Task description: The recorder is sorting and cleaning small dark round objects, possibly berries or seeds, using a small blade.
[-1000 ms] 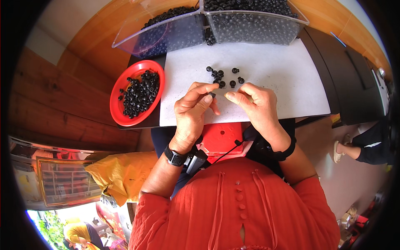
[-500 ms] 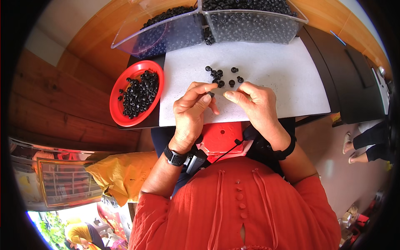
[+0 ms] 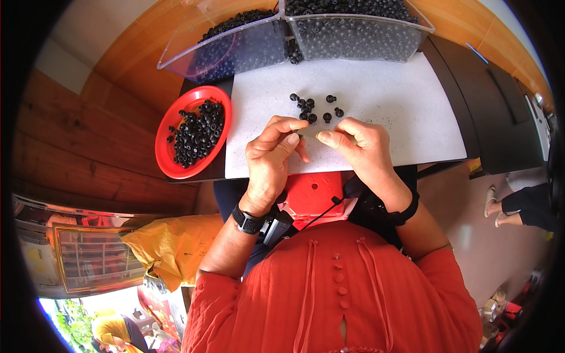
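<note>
Over the near part of a white sheet (image 3: 388,106), my left hand (image 3: 272,150) pinches a small black rubber-like piece (image 3: 299,134) between thumb and fingers, mostly covered by them. My right hand (image 3: 362,143) is closed just beside it, thumb pressed to forefinger. A thin greyish sliver seems to show between the two hands, but what my right hand grips is too small to make out. Just beyond my fingertips lie several small black knobbed pieces (image 3: 310,102), most of them in a loose cluster and a few lying apart.
A red plate (image 3: 163,144) with many small black pieces stands at the left. Two clear plastic bins (image 3: 359,38) full of black pieces line the far edge. A red stool (image 3: 315,197) is below the table edge. Another person's legs (image 3: 518,206) show at the right.
My right hand has barely shifted beside the left, and a thin greyish sliver now shows between them. The person's legs at the right have moved slightly. The loose pieces stay put.
</note>
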Action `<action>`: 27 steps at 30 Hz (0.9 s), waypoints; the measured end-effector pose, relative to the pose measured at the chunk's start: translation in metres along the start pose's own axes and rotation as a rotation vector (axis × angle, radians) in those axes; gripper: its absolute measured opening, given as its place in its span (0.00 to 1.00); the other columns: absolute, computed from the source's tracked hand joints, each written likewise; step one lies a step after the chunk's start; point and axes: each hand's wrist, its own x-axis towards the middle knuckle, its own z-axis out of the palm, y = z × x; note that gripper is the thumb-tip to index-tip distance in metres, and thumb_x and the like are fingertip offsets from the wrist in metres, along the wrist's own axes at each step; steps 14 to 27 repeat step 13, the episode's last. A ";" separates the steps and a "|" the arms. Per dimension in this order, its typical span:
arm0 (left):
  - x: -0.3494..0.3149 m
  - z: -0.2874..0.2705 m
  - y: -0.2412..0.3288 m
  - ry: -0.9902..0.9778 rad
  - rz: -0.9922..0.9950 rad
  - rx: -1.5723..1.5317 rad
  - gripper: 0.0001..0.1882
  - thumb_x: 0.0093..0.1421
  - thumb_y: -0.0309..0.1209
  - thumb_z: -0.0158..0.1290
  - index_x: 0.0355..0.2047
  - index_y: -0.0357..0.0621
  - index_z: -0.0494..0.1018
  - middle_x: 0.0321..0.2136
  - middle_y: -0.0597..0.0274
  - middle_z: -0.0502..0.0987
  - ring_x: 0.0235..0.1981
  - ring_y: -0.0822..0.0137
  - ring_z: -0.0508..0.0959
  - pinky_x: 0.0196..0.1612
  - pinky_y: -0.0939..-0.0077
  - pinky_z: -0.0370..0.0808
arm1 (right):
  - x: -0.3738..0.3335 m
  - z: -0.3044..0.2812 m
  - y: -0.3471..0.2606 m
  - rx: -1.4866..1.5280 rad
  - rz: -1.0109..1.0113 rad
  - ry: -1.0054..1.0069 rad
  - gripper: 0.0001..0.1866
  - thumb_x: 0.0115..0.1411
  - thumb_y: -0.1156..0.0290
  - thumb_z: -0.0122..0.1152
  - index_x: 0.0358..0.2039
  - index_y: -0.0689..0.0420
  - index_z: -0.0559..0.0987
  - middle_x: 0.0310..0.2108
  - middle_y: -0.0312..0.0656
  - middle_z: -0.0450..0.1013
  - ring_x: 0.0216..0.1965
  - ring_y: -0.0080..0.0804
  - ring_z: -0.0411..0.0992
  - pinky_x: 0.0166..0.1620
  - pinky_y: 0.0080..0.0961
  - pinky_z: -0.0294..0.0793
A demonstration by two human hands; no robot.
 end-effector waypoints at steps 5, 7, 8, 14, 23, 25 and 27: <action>0.000 0.001 0.002 0.037 -0.014 -0.032 0.13 0.67 0.14 0.49 0.48 0.32 0.79 0.42 0.58 0.74 0.33 0.68 0.78 0.35 0.74 0.81 | 0.003 0.000 -0.005 0.047 0.073 -0.007 0.21 0.60 0.58 0.72 0.20 0.59 0.75 0.14 0.42 0.67 0.14 0.35 0.63 0.21 0.33 0.61; -0.001 -0.001 0.002 0.050 -0.002 -0.029 0.13 0.67 0.14 0.49 0.47 0.32 0.80 0.42 0.59 0.74 0.33 0.69 0.78 0.35 0.75 0.81 | 0.001 0.006 -0.006 -0.047 -0.013 0.043 0.20 0.59 0.60 0.73 0.20 0.59 0.75 0.14 0.41 0.66 0.14 0.33 0.62 0.21 0.32 0.60; -0.001 -0.002 0.002 0.038 0.008 -0.017 0.13 0.67 0.14 0.49 0.47 0.32 0.80 0.42 0.59 0.74 0.33 0.69 0.78 0.35 0.75 0.81 | 0.001 0.007 -0.005 -0.053 -0.056 0.042 0.20 0.59 0.62 0.73 0.20 0.59 0.75 0.14 0.41 0.65 0.14 0.32 0.62 0.21 0.32 0.60; -0.005 -0.002 0.019 0.071 -0.006 0.021 0.12 0.67 0.16 0.51 0.47 0.34 0.81 0.42 0.60 0.74 0.37 0.69 0.78 0.36 0.74 0.82 | -0.003 0.004 0.009 0.135 -0.023 -0.001 0.15 0.60 0.68 0.74 0.20 0.58 0.78 0.15 0.38 0.71 0.15 0.25 0.64 0.21 0.27 0.65; -0.005 -0.002 0.019 0.071 -0.006 0.021 0.12 0.67 0.16 0.51 0.47 0.34 0.81 0.42 0.60 0.74 0.37 0.69 0.78 0.36 0.74 0.82 | -0.003 0.004 0.009 0.135 -0.023 -0.001 0.15 0.60 0.68 0.74 0.20 0.58 0.78 0.15 0.38 0.71 0.15 0.25 0.64 0.21 0.27 0.65; -0.005 -0.002 0.019 0.071 -0.006 0.021 0.12 0.67 0.16 0.51 0.47 0.34 0.81 0.42 0.60 0.74 0.37 0.69 0.78 0.36 0.74 0.82 | -0.003 0.004 0.009 0.135 -0.023 -0.001 0.15 0.60 0.68 0.74 0.20 0.58 0.78 0.15 0.38 0.71 0.15 0.25 0.64 0.21 0.27 0.65; -0.005 -0.002 0.019 0.071 -0.006 0.021 0.12 0.67 0.16 0.51 0.47 0.34 0.81 0.42 0.60 0.74 0.37 0.69 0.78 0.36 0.74 0.82 | -0.003 0.004 0.009 0.135 -0.023 -0.001 0.15 0.60 0.68 0.74 0.20 0.58 0.78 0.15 0.38 0.71 0.15 0.25 0.64 0.21 0.27 0.65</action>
